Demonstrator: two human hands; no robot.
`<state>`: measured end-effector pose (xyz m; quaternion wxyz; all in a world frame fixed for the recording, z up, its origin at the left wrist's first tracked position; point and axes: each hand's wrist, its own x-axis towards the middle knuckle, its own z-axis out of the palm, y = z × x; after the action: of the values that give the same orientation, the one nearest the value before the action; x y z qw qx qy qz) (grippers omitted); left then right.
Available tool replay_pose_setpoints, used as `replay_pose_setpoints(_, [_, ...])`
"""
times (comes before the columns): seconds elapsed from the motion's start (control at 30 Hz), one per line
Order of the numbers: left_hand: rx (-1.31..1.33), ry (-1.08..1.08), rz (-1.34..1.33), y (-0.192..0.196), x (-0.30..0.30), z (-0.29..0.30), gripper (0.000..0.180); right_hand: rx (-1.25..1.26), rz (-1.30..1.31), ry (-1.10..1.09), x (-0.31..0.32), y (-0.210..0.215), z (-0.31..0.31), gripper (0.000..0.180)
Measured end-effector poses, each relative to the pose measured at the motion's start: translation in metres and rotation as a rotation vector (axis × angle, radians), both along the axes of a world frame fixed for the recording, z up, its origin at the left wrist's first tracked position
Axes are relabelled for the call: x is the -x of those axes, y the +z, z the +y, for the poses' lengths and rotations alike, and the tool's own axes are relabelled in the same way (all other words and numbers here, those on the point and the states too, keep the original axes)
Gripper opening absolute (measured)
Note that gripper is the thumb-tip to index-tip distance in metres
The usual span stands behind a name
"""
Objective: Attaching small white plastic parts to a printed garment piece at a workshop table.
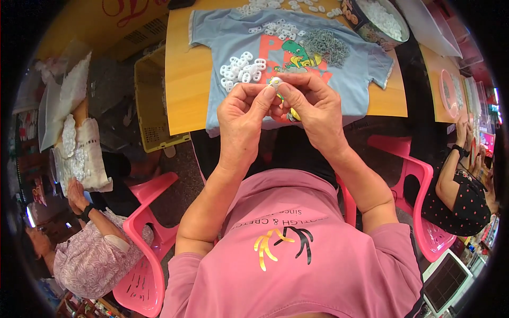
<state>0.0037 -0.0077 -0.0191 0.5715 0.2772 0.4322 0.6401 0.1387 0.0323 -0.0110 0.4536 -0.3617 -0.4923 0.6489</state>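
A yellow-orange table [183, 79] fills the upper middle of the view, with a light blue T-shirt [228, 32] spread flat on it as a work mat. On the shirt, left of its printed dinosaur picture, lies a heap of small white plastic pieces [241, 68]; right of the picture sits a pile of grey metal springs [326, 46], and more white pieces are scattered along the shirt's collar edge. Beyond the shirt's right shoulder stands a round tin [379, 21] filled with white pieces. Just in front of the shirt's lower hem, both hands meet above the person's lap. The left hand [241, 114] and the right hand [313, 106] pinch one small white piece [274, 81] between them, fingers [263, 99] closed narrowly on it, thumbs touching. Pink plastic chairs [146, 212] stand either side, and other seated people work to the left and right of the table.
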Motion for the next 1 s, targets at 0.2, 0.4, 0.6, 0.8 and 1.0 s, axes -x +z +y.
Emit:
replay_pose_setpoints(0.2, [0.006, 0.029, -0.060, 0.005, 0.002, -0.002, 0.017, -0.018, 0.062, -0.064, 0.012, -0.007, -0.004, 0.020])
replay_pose_setpoints(0.4, [-0.052, 0.054, -0.043, -0.009, 0.003, 0.001, 0.018, 0.120, 0.156, 0.048, 0.009, -0.009, 0.006, 0.021])
replay_pose_setpoints(0.6, [-0.168, 0.009, -0.013, -0.020, 0.001, -0.001, 0.025, 0.308, 0.213, 0.094, 0.000, 0.007, 0.007, 0.030])
replay_pose_setpoints(0.8, [-0.358, -0.087, 0.197, -0.022, 0.005, 0.006, 0.039, 0.351, 0.369, 0.207, 0.008, 0.007, -0.002, 0.055])
replay_pose_setpoints(1.0, [-0.340, -0.080, -0.005, -0.022, 0.002, -0.001, 0.037, 0.434, 0.514, 0.241, 0.011, 0.011, -0.008, 0.067])
